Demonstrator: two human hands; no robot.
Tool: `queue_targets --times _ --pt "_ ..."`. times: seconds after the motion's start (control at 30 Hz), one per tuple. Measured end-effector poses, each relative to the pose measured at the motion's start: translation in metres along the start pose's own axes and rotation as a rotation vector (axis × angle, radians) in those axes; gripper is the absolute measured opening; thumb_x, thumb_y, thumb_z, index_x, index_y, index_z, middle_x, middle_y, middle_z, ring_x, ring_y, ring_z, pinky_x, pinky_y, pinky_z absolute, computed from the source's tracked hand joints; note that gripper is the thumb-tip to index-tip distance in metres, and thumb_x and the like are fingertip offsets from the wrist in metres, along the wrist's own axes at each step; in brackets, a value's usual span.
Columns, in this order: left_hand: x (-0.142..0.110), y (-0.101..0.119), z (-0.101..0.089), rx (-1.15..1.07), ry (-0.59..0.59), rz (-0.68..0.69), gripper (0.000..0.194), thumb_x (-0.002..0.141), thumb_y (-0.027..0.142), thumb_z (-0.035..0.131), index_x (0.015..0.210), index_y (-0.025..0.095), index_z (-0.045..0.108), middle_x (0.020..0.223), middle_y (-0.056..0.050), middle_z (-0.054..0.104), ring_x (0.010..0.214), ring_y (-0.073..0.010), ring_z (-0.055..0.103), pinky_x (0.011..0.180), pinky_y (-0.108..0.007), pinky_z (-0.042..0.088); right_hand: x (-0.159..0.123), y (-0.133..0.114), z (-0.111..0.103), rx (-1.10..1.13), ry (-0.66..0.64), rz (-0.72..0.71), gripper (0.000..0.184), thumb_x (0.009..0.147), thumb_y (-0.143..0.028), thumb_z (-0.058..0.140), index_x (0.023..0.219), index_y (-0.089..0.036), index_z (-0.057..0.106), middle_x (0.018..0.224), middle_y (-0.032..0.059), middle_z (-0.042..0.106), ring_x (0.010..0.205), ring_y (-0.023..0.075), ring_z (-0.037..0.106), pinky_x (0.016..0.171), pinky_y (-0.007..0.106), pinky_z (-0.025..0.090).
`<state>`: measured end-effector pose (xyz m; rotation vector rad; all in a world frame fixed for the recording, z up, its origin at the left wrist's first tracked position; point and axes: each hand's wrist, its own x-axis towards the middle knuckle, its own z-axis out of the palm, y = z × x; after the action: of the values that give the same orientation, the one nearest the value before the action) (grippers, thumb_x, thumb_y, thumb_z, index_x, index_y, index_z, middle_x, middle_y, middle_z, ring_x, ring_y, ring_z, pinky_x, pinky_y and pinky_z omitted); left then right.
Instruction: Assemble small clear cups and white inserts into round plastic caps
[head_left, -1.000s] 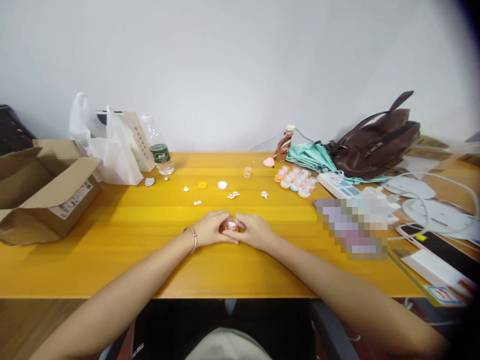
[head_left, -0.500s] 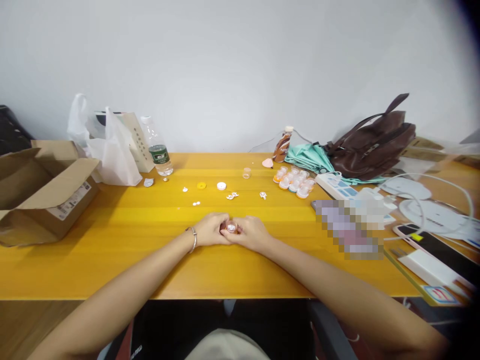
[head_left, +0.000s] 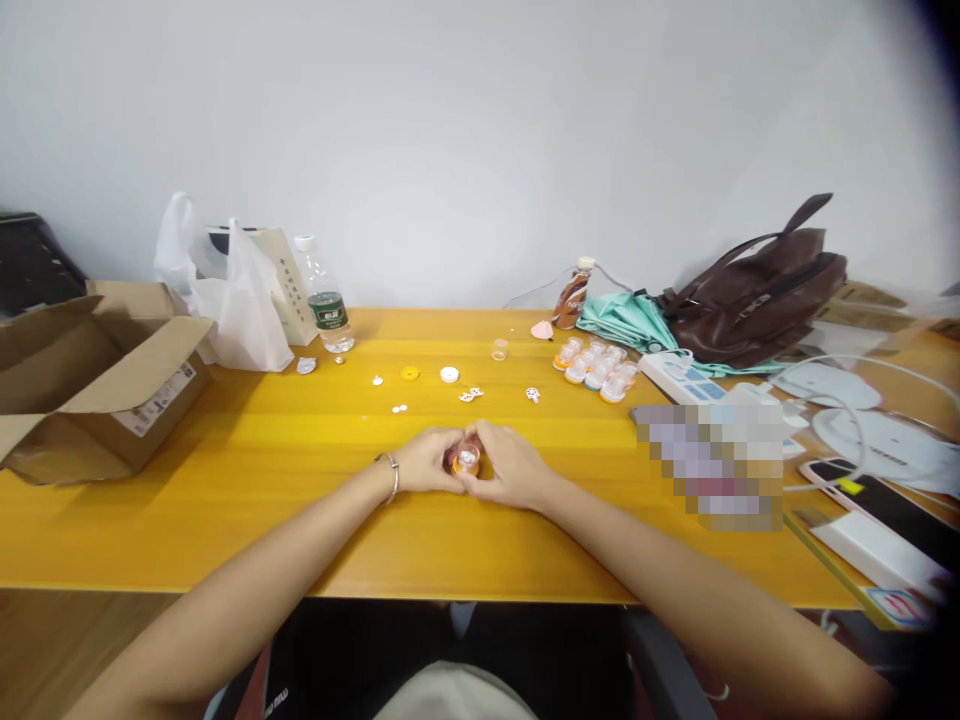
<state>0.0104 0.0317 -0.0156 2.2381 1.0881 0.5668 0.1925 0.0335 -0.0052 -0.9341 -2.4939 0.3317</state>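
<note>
Lying loose beyond our hands, from left to right, we have a small white piece (head_left: 377, 380), two small white discs (head_left: 400, 408), a yellow disc (head_left: 409, 373), a white disc (head_left: 449, 374), some white openwork (head_left: 471, 395), a bare clear cup (head_left: 499, 349) and another openwork piece (head_left: 532, 394). Farther right, clear-topped cups (head_left: 596, 367) on coloured bases stand clustered; we judge those put together and the scattered parts unjoined. Between our hands, near the table's front edge, is an orange-based cup (head_left: 466, 458) with something white showing inside; we cannot tell whether it is fully fastened.

Our left hand (head_left: 429, 462) curls its bent fingers and thumb in against the cup's left side. Our right hand (head_left: 514, 468) arches round the other side, thumb and forefinger closing on it, a gap showing toward the palm. We cannot tell how hard either presses.
</note>
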Motion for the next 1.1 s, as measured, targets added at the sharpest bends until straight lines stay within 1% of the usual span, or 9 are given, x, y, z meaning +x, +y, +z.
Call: queue_targets --times 0.13,0.3,0.4,0.53,0.6,0.7,0.8,0.93,1.1 --pt "0.001 -0.001 0.002 0.030 0.011 -0.014 0.033 0.058 0.031 0.071 0.071 0.016 0.045 0.066 0.004 0.049 0.059 -0.0087 0.042 0.054 -0.020 0.033 -0.001 -0.002 0.000 -0.027 0.018 0.106 0.052 0.064 -0.059 0.063 0.092 -0.019 0.046 0.072 0.0007 0.056 0.062 0.0156 0.052 0.059 0.025 0.033" --pt "0.001 -0.001 0.004 -0.014 0.011 -0.030 0.035 0.062 0.040 0.070 0.074 0.017 0.047 0.064 0.005 0.049 0.057 -0.0081 0.043 0.052 -0.019 0.033 -0.003 -0.004 0.003 -0.056 0.030 0.149 0.030 0.077 -0.048 0.055 0.083 -0.020 0.051 0.061 -0.0016 0.054 0.057 0.0142 0.052 0.055 0.024 0.033" --pt "0.001 -0.001 0.003 -0.005 0.004 -0.017 0.028 0.065 0.035 0.067 0.076 0.016 0.048 0.065 0.005 0.050 0.057 -0.0082 0.044 0.053 -0.019 0.034 -0.004 -0.003 0.003 0.013 0.092 -0.015 0.025 0.078 -0.033 0.053 0.098 -0.019 0.050 0.083 0.0047 0.059 0.075 0.0174 0.056 0.068 0.028 0.041" --pt "0.001 -0.003 0.004 -0.009 0.018 -0.017 0.026 0.064 0.031 0.066 0.072 0.016 0.047 0.062 0.005 0.049 0.055 -0.0078 0.043 0.051 -0.019 0.033 -0.004 0.000 0.005 0.031 0.259 -0.082 0.062 0.070 -0.037 0.061 0.121 -0.014 0.035 0.109 0.0151 0.049 0.096 0.0240 0.052 0.080 0.037 0.043" --pt "0.001 -0.003 0.004 -0.008 0.020 -0.029 0.030 0.062 0.033 0.069 0.073 0.016 0.047 0.061 0.006 0.048 0.054 -0.0078 0.043 0.051 -0.019 0.033 -0.004 0.002 0.007 0.015 0.222 -0.007 0.066 0.068 -0.045 0.064 0.119 -0.014 0.036 0.096 0.0116 0.054 0.086 0.0238 0.055 0.075 0.037 0.044" --pt "0.002 -0.002 0.004 -0.020 0.007 -0.026 0.034 0.062 0.037 0.070 0.080 0.016 0.050 0.063 0.006 0.049 0.055 -0.0083 0.044 0.052 -0.020 0.034 -0.005 0.002 0.010 0.025 0.071 0.090 0.049 0.076 -0.045 0.057 0.111 -0.016 0.040 0.072 0.0026 0.057 0.069 0.0199 0.057 0.066 0.032 0.044" --pt "0.001 -0.001 0.003 -0.020 -0.006 -0.001 0.026 0.065 0.031 0.067 0.080 0.016 0.052 0.064 0.005 0.050 0.056 -0.0086 0.045 0.053 -0.020 0.035 -0.005 0.001 0.009 0.033 0.031 0.016 0.039 0.077 -0.033 0.054 0.110 -0.017 0.040 0.082 0.0052 0.060 0.075 0.0198 0.058 0.068 0.032 0.044" --pt "0.001 -0.002 0.002 -0.008 0.004 -0.034 0.026 0.064 0.032 0.068 0.073 0.016 0.049 0.063 0.005 0.049 0.056 -0.0082 0.044 0.052 -0.019 0.034 -0.004 0.001 0.005 0.012 0.134 -0.094 0.051 0.070 -0.032 0.060 0.113 -0.015 0.037 0.103 0.0130 0.055 0.093 0.0247 0.055 0.079 0.038 0.043" --pt "0.001 -0.002 0.002 -0.032 -0.011 -0.006 0.035 0.063 0.038 0.070 0.084 0.016 0.052 0.064 0.005 0.051 0.056 -0.0081 0.045 0.052 -0.019 0.035 -0.004 0.003 0.007 0.038 0.053 0.044 0.039 0.077 -0.036 0.055 0.107 -0.016 0.041 0.076 0.0041 0.059 0.074 0.0209 0.057 0.070 0.034 0.044"
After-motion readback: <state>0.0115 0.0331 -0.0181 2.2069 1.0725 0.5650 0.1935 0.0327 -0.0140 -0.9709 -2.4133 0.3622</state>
